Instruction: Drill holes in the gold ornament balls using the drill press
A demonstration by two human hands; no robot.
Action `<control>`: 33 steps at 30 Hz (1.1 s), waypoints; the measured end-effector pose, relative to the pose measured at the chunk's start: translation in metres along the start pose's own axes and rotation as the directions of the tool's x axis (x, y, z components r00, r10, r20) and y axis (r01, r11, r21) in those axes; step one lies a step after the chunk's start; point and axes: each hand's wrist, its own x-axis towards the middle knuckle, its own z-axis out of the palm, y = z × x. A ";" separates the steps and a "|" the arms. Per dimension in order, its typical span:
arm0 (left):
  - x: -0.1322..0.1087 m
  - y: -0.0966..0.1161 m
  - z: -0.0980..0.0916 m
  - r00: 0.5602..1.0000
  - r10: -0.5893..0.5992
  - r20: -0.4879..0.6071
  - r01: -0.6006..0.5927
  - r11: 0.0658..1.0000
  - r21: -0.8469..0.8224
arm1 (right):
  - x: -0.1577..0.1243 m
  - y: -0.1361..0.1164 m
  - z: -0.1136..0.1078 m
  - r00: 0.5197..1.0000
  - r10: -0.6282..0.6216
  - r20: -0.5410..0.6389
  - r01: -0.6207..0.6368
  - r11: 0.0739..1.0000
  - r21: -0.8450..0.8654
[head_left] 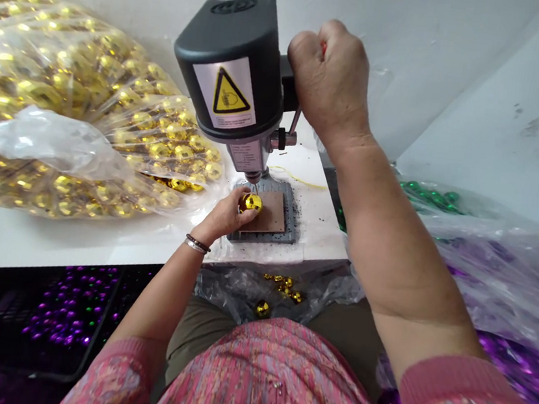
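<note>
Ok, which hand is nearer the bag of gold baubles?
Left. The left hand, holding a gold bauble, is right of the bag of gold baubles; the right hand is farther right, past the bench drill.

One left hand (222, 216), one right hand (328, 78), one bench drill (231, 73), one gold bauble (252, 203), one gold-bauble bag (68, 79)
</note>
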 end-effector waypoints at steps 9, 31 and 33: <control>0.008 0.006 0.003 1.000 -0.008 -0.028 0.005 0.996 -0.087 | 0.000 -0.002 0.000 1.000 0.003 -0.012 -0.003 0.999 -0.034; 0.011 0.000 0.029 0.999 -0.040 -0.016 0.034 0.957 -0.288 | -0.062 0.034 -0.012 0.916 -0.379 -0.131 0.393 0.915 0.095; 0.012 0.001 0.029 0.999 -0.048 -0.002 0.045 0.952 -0.304 | -0.078 0.051 -0.010 0.882 -0.453 -0.132 0.461 0.887 0.028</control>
